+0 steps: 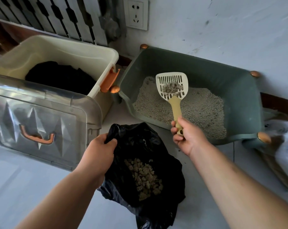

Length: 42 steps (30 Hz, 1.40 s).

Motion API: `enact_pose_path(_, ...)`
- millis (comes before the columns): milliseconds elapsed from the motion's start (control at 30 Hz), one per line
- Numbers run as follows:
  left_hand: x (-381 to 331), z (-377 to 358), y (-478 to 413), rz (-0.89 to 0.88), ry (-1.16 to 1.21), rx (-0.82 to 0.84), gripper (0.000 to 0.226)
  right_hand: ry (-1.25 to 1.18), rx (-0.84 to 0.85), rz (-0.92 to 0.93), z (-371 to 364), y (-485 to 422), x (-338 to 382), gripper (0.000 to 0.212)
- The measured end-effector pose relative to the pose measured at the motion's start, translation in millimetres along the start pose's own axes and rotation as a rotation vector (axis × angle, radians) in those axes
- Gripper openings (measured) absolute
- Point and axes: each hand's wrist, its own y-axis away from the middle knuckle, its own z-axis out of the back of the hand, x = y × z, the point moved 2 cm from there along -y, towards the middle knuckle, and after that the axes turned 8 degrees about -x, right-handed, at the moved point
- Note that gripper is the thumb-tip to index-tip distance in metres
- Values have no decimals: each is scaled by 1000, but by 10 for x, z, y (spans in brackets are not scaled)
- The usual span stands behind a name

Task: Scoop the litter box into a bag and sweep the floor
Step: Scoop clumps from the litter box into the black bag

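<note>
A dark green litter box (244,103) with grey litter stands on the floor against the wall. My right hand (187,136) grips the tan handle of a white slotted scoop (173,86), held over the litter with a grey clump on its blade. A black plastic bag (149,146) lies open on the floor in front of the box, with a heap of clumps inside. My left hand (98,152) holds the bag's left edge, keeping the mouth open.
A cream storage bin (70,52) with an orange latch and dark cloth inside stands left of the litter box. Its clear lid (41,119) with an orange handle leans in front. A wall socket (136,14) and a radiator are behind. Blurred pale stuff lies at the right edge.
</note>
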Motion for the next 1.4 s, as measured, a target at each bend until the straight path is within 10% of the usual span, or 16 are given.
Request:
enact_pose_path(600,-65,-126,211,-37,2,-47,19,120,45,84,779,785,-94,10)
enact_pose_path(1067,-73,-78,206,-40,-45,-105,26,786,105,309,1324,1299,-320,34)
enact_pose_path(1400,-116,-60,202,-63,-28,-51,22,288,40,211,930,1031,6,15)
